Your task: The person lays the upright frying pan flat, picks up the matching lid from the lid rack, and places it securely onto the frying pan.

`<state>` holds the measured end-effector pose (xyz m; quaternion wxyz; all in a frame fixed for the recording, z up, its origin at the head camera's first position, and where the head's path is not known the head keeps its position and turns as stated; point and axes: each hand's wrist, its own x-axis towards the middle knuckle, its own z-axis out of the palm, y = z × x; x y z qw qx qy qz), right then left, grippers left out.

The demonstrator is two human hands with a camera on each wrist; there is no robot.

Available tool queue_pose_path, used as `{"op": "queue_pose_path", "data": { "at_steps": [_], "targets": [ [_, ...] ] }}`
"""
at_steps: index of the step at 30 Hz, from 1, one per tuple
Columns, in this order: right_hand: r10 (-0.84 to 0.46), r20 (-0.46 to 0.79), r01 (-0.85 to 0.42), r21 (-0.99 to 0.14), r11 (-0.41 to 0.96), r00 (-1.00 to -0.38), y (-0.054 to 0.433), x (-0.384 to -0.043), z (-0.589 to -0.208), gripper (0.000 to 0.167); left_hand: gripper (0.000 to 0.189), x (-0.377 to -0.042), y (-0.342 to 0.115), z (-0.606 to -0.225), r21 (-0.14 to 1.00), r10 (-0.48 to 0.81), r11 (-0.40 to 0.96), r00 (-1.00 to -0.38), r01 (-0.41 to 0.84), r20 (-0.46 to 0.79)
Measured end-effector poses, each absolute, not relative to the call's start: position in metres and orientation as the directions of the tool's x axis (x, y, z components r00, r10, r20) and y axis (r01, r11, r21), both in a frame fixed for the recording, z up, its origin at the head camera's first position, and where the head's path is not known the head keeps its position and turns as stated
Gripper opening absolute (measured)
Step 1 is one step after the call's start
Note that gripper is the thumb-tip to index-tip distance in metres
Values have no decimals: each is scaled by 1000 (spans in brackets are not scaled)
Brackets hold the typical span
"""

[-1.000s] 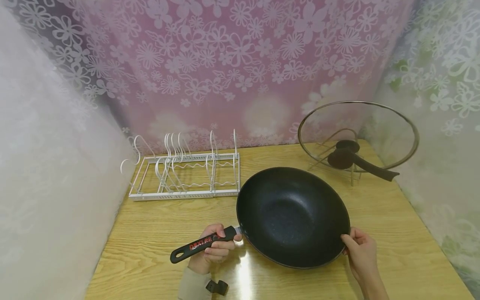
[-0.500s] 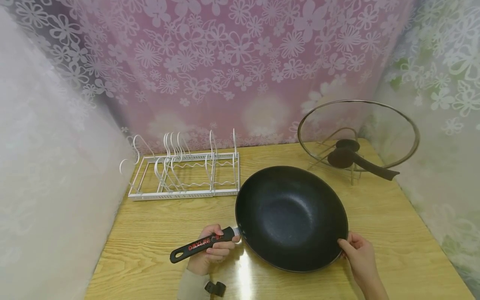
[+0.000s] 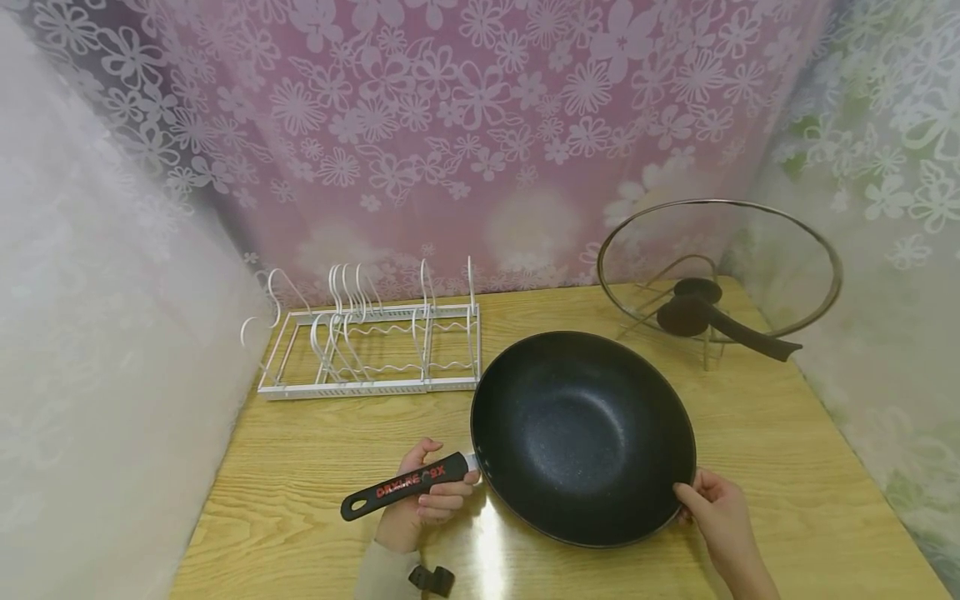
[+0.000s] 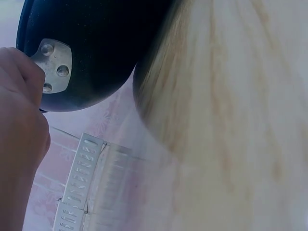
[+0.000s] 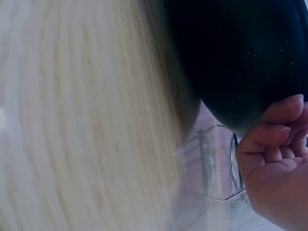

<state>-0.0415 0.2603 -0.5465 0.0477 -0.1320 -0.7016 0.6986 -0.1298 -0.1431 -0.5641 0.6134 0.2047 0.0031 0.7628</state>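
A black wok (image 3: pixel 573 433) is tilted over the front of the table, its dark inside facing the head camera. My left hand (image 3: pixel 427 500) grips its black handle (image 3: pixel 397 486) near the metal joint, with the thumb tip lifted off the top. At the wok's lower right rim, my right hand (image 3: pixel 718 517) pinches the edge between thumb and fingers. The left wrist view shows the riveted handle bracket (image 4: pixel 57 66) beside the left hand (image 4: pixel 19 120). From the right wrist, curled fingers of the right hand (image 5: pixel 279 149) lie against the wok's underside (image 5: pixel 240 57).
A white wire rack (image 3: pixel 378 387) with upright loops stands at the back left of the wooden table (image 3: pixel 300 467). At the back right, a glass lid (image 3: pixel 832 275) with a dark knob leans upright in a wire stand (image 3: pixel 707 354). Patterned curtains (image 3: pixel 480 150) close in the back and sides.
The wok has shifted slightly left and its right side has dipped a little, the right hand moving with it. My left thumb has lifted from the handle, which has rolled slightly.
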Motion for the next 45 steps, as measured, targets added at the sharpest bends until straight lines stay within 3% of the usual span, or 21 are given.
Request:
{"op": "queue_pose_path", "data": {
  "at_steps": [4,11,16,28,35,41,45],
  "targets": [
    [248,-126,128,-992,-7,-960,259,-40,-546,27,52,-129,-143,-565,251,934,-262,-180,-932,310],
    [250,-119,116,-993,-30,-961,256,-39,-546,28,59,-125,-143,-566,248,923,-344,-279,-905,263],
    [254,-126,125,-992,-22,-959,255,-36,-547,27,64,-124,-141,-569,253,907,-379,-303,-890,293],
    [251,-170,168,-985,-32,-953,249,-33,-545,28,69,-111,-137,-569,142,847,-522,-492,-841,204],
    [214,-201,205,-979,-3,-956,251,-29,-543,29,52,-102,-122,-569,117,778,-625,-603,-772,176],
    [173,-219,239,-966,103,-960,256,-29,-541,32,48,-94,-114,-568,83,725,-686,-671,-722,154],
    [113,-230,252,-932,261,-967,261,-29,-535,40,45,-88,-115,-564,152,712,-703,-687,-695,149]
  ]
}}
